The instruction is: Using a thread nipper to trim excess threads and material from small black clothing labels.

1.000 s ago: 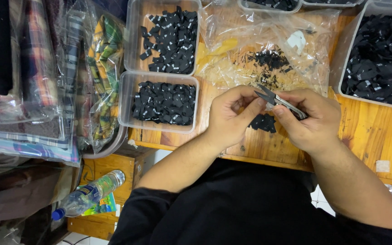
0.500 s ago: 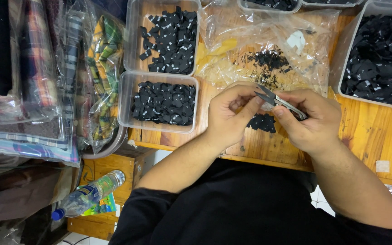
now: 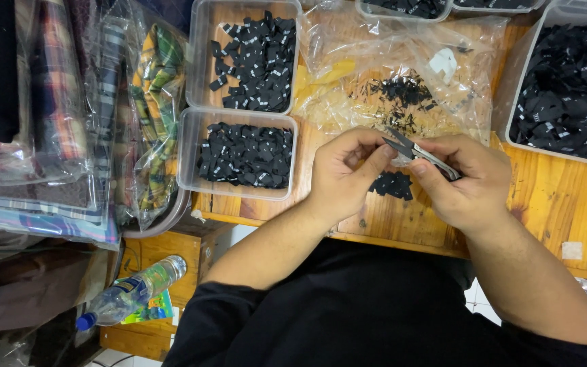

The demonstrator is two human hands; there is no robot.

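My right hand (image 3: 467, 183) grips the snips (image 3: 416, 151), blades pointing left toward my left hand (image 3: 344, 173), which pinches something small just at the tips.

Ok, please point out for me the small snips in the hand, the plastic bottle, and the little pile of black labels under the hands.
small snips (image 3: 421, 153), head view, on the metal blades near the pivot.
plastic bottle (image 3: 134, 290), head view, on the clear body.
pile of black labels (image 3: 390, 185), head view, on the middle of the pile.

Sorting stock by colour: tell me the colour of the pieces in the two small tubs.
Black with small white marks, both tubs alike; clearest in the head view.
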